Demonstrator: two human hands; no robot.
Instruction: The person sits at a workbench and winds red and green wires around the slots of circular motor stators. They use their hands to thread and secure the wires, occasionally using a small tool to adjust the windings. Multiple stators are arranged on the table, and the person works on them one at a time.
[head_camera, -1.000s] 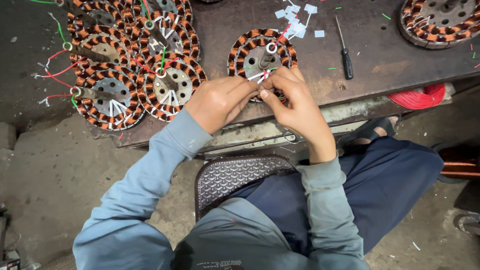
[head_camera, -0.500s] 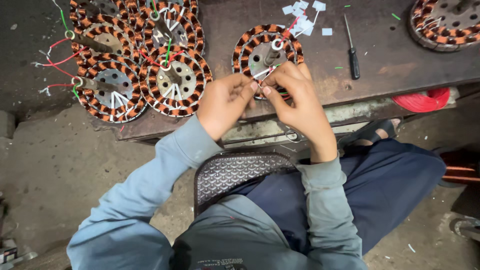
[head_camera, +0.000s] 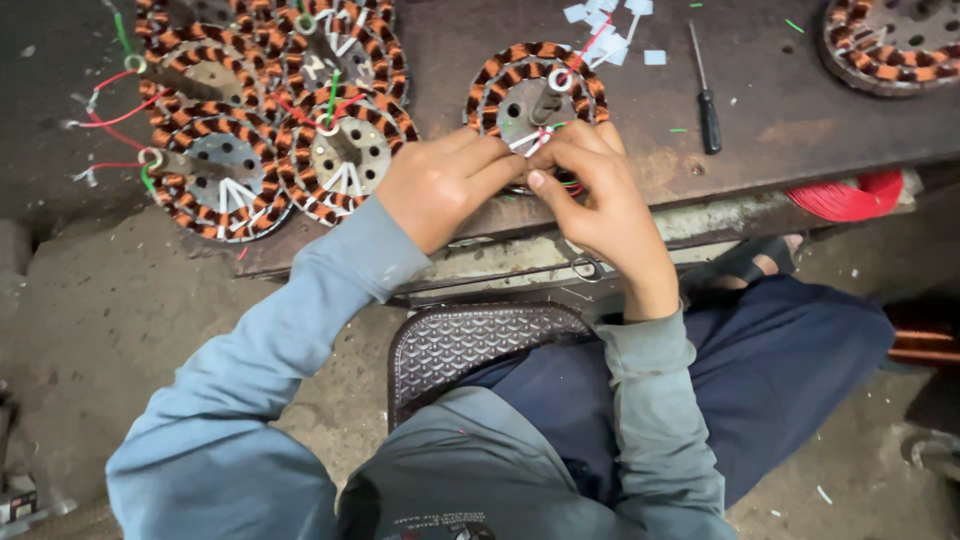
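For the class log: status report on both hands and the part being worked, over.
Left hand and right hand pinching white leads on copper-wound stator. Screwdriver lies apart, right. Nothing obstructing.

1. Under me lies a rough grey concrete floor (head_camera: 110, 330), dusty and stained, with small scraps scattered at the lower right.
2. In front of me stands a dark, rusty metal surface (head_camera: 800, 110), worn brown in patches, its front edge chipped and pale.
3. I sit on a stool with a patterned, studded seat (head_camera: 470, 340), just beside that edge.
4. The light is dim and even, without hard shadows.
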